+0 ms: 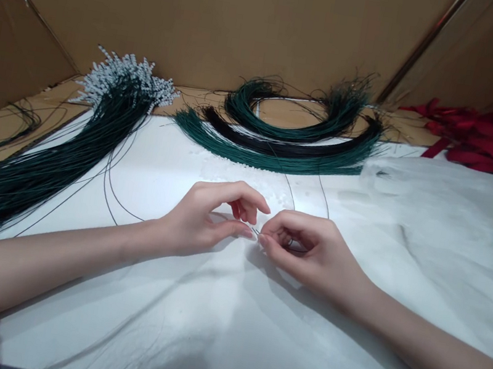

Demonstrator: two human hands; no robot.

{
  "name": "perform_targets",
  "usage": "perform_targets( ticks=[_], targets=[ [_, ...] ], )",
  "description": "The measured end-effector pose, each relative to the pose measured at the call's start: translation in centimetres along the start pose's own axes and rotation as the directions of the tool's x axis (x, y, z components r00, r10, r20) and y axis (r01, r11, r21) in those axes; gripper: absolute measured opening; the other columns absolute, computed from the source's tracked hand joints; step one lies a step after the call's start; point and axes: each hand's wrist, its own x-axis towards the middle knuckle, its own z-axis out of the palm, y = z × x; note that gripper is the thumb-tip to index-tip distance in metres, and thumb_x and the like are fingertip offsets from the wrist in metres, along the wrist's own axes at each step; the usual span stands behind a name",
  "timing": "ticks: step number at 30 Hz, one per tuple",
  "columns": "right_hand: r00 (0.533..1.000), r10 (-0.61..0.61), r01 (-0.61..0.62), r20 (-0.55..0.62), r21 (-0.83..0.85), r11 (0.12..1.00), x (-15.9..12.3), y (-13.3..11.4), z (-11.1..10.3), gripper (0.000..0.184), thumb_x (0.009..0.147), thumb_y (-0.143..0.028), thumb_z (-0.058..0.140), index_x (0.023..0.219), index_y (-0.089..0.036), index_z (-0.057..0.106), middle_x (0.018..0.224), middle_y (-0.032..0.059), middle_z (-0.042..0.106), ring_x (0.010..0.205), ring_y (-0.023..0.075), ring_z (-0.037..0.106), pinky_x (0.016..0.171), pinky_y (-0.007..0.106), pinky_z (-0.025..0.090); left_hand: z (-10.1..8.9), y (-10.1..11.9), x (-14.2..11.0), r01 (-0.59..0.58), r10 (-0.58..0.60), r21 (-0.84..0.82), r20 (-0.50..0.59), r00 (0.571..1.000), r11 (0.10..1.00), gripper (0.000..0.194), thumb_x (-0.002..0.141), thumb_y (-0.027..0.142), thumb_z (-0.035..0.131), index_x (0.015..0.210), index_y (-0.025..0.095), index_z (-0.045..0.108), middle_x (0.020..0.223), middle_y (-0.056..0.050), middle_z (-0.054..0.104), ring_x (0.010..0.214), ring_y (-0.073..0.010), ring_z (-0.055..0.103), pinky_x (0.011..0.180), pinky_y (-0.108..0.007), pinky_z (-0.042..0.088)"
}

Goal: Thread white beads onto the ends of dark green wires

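In the head view, 2 bare hands meet over a white surface (154,173), near the middle. The right hand (318,249) has its thumb and index finger pressed together on a thin dark wire (256,232), its other fingers curled in. The wire's short tip sticks out from this pinch toward the left hand (202,212), and 2 dark strands (325,197) rise behind the right hand toward the far bundles. The left hand is partly open: index finger and thumb stand apart in a curve, the other fingers bent between them. Its thumb tip is just beside the wire's tip; whether they touch, I cannot tell.

Beyond the hands lie small white bits (243,174), then a curved green bundle (273,161), a black bundle (275,146) behind it and another green bundle (283,131) farther back, bowed like a U. To the left, a long dark green bundle (57,167) runs from the near left edge to a cluster of white beaded tips (127,81). Red ribbon (492,139) is heaped at the far right, next to a translucent sheet (448,210). Brown cardboard walls (235,20) stand behind everything.
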Motion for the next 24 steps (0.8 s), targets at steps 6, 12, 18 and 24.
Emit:
perform_targets(
  ticks=[6, 12, 18, 24],
  targets=[
    [1.000, -0.006, 0.006, 0.003, 0.014, 1.000, 0.02, -0.10, 0.03, 0.011, 0.083, -0.012, 0.059, 0.073, -0.014, 0.062, 0.065, -0.0018, 0.054, 0.058, 0.0089, 0.046, 0.052, 0.022, 0.038, -0.04, 0.12, 0.13, 0.019, -0.019, -0.021, 0.003, 1.000, 1.000, 0.026, 0.080, 0.012, 0.076, 0.103, 0.016, 0.065, 0.083, -0.002, 0.069, 0.072, -0.0104, 0.064, 0.067, -0.021, 0.056],
    [1.000, 0.012, -0.012, 0.007, 0.012, 1.000, 0.01, 0.00, -0.01, 0.012, 0.084, -0.013, 0.059, 0.073, -0.015, 0.062, 0.065, -0.0017, 0.053, 0.058, 0.0090, 0.045, 0.052, 0.023, 0.038, 0.00, 0.09, 0.18, 0.039, -0.038, -0.036, 0.006, 0.999, 0.999, 0.027, 0.080, 0.012, 0.076, 0.105, 0.016, 0.065, 0.083, -0.002, 0.069, 0.073, -0.0108, 0.064, 0.068, -0.021, 0.056],
    [1.000, 0.017, -0.017, 0.000, 0.014, 1.000, -0.05, -0.18, 0.07, 0.011, 0.084, -0.013, 0.060, 0.073, -0.015, 0.063, 0.064, -0.0018, 0.053, 0.058, 0.0091, 0.046, 0.052, 0.023, 0.037, 0.00, 0.09, 0.12, 0.020, -0.020, -0.060, 0.005, 1.000, 0.998, 0.027, 0.080, 0.011, 0.076, 0.105, 0.016, 0.065, 0.084, -0.002, 0.068, 0.073, -0.0093, 0.064, 0.069, -0.020, 0.056],
    [1.000, 0.028, -0.027, -0.008, 0.011, 1.000, 0.03, -0.17, 0.03, 0.011, 0.084, -0.014, 0.060, 0.073, -0.015, 0.063, 0.063, -0.0023, 0.052, 0.057, 0.0086, 0.045, 0.051, 0.022, 0.036, 0.03, 0.07, 0.16, 0.025, -0.025, -0.094, 0.003, 1.000, 0.995, 0.027, 0.080, 0.012, 0.076, 0.104, 0.015, 0.065, 0.083, -0.001, 0.067, 0.072, -0.0089, 0.064, 0.068, -0.019, 0.056]
  ],
)
